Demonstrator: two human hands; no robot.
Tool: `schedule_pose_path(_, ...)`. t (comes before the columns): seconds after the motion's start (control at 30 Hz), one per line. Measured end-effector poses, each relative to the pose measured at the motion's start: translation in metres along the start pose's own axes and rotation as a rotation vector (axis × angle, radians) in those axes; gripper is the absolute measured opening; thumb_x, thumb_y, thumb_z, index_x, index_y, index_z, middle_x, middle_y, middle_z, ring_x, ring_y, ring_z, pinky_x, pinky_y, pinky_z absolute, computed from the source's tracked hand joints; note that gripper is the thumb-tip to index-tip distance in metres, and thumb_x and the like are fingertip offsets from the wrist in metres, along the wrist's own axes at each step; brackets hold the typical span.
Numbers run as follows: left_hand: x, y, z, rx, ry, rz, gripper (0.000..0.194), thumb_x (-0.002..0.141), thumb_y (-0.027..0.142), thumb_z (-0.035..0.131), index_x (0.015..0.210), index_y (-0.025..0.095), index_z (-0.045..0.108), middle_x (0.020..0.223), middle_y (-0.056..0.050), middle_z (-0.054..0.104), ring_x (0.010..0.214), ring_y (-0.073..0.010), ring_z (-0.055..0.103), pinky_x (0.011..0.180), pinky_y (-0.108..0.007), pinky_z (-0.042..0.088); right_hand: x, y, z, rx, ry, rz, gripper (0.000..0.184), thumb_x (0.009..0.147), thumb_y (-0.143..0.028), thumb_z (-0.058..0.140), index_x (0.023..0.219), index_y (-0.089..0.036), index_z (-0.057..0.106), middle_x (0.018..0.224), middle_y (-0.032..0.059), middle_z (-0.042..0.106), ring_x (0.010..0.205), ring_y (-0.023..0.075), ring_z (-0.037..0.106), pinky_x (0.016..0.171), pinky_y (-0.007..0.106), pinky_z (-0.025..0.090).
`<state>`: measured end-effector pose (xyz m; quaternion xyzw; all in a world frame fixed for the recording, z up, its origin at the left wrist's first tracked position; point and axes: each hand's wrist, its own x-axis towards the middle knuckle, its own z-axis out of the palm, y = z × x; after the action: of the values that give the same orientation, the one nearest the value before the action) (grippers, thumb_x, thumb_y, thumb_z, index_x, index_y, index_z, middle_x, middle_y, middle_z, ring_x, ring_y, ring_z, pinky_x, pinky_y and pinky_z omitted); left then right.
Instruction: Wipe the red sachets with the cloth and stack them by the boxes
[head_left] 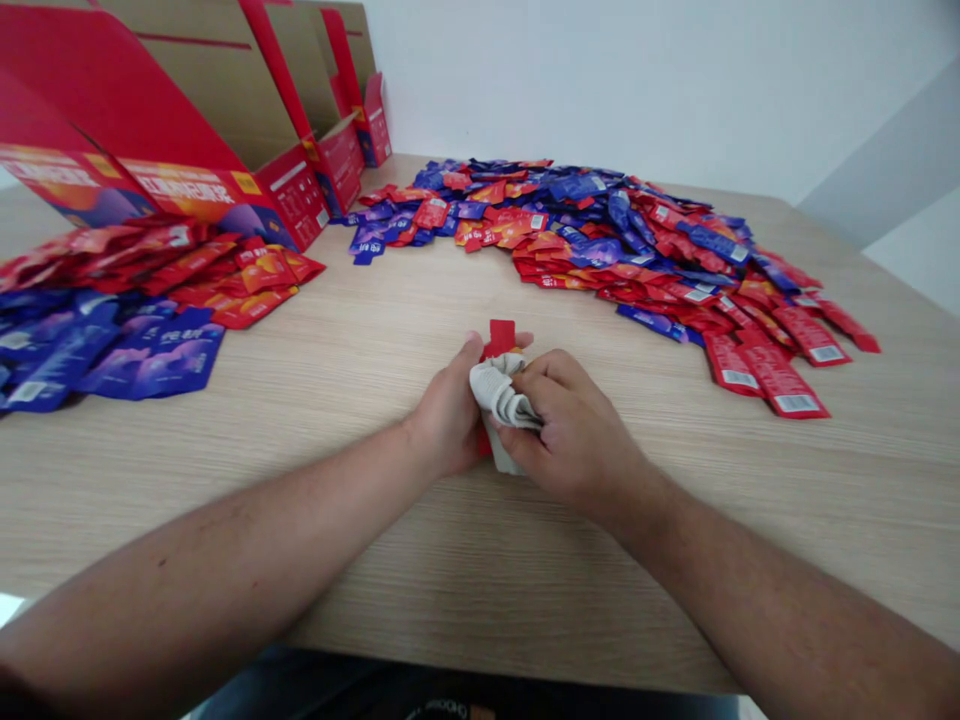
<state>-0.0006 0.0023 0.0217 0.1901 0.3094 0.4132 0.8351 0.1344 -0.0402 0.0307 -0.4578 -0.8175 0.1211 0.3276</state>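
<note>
Your L hand (pixel 448 410) has the red pkt (pixel 502 333) in its grasp, palm turned in, thumb up along the pkt's near-L edge & fingers wrapped behind; a fingertip shows past the pkt's R side. Your L forearm (pixel 285 540) comes in from the lower L corner on a diagonal, wrist abt straight.

Your R hand (pixel 574 425) is clenched on a bunched greyish-white cloth (pixel 496 388), thumb below, index curled over the top, knuckles up/away from you. The cloth sits against the pkt's face, covering its middle; one flap hangs down nr the pkt's lower end. Your R forearm (pixel 750 580) runs in from the lower R, so both arms meet in a V, hands touching distance apart w/ pkt & cloth btwn them.

Pkt's location: in your L hand, mid-view, over the bare near part of the wood-look table (pixel 360 370), its plain red top end pointing away from you.

Beyond your hands, a big mixed heap of red & blue pkts (pixel 592 215) curves from back ctr to R. On your L: a red stack (pixel 225 270) w/ blue pkts (pixel 150 350) just in front, & open red cartons (pixel 289 195) behind.
</note>
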Motion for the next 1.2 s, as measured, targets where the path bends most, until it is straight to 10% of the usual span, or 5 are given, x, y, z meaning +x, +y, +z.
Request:
schedule_pose_path(0.27,0.007,0.011,-0.009,0.028,0.036,0.053,0.056,0.104,0.056,0.035,0.130,0.016,0.064,0.082,-0.009,0.071,0.066,-0.0199,0.068,0.067,-0.033,0.056,0.001,0.012,-0.011,0.020,-0.352,-0.138,0.015,0.075,-0.015,0.070,0.088,-0.022,0.065,0.091,0.0029,0.057,0.082,0.0185,0.056,0.070,0.031,0.049)
schedule_pose_path(0.67,0.006,-0.008,-0.002,0.051,-0.006,-0.132,0.035,0.105,0.039,0.042,0.109,0.018,0.070,0.093,-0.010,0.075,0.073,-0.0214,0.072,0.068,-0.036,0.060,0.013,0.042,-0.014,-0.233,0.251,0.074,0.013,0.085,-0.024,0.066,0.098,-0.022,0.064,0.093,0.0077,0.060,0.092,0.0274,0.059,0.082,0.044,0.052)
schedule_pose_path(0.97,0.010,0.008,-0.001,-0.035,0.093,-0.018,0.035,0.104,0.034,0.042,0.114,0.015,0.068,0.077,-0.005,0.070,0.063,-0.0162,0.067,0.064,-0.027,0.055,-0.001,0.007,-0.003,-0.032,-0.227,-0.092,0.010,0.081,-0.019,0.065,0.091,-0.020,0.064,0.098,0.0073,0.060,0.089,0.0222,0.057,0.078,0.037,0.052)
schedule_pose_path(1.2,0.000,0.012,-0.005,0.008,-0.065,-0.134,0.064,0.102,0.064,0.027,0.120,0.016,0.065,0.083,-0.010,0.070,0.063,-0.0208,0.066,0.054,-0.031,0.054,0.015,0.044,-0.018,-0.176,0.251,0.230,0.015,0.085,-0.037,0.065,0.085,-0.021,0.063,0.084,0.0068,0.062,0.085,0.0268,0.061,0.077,0.042,0.051)
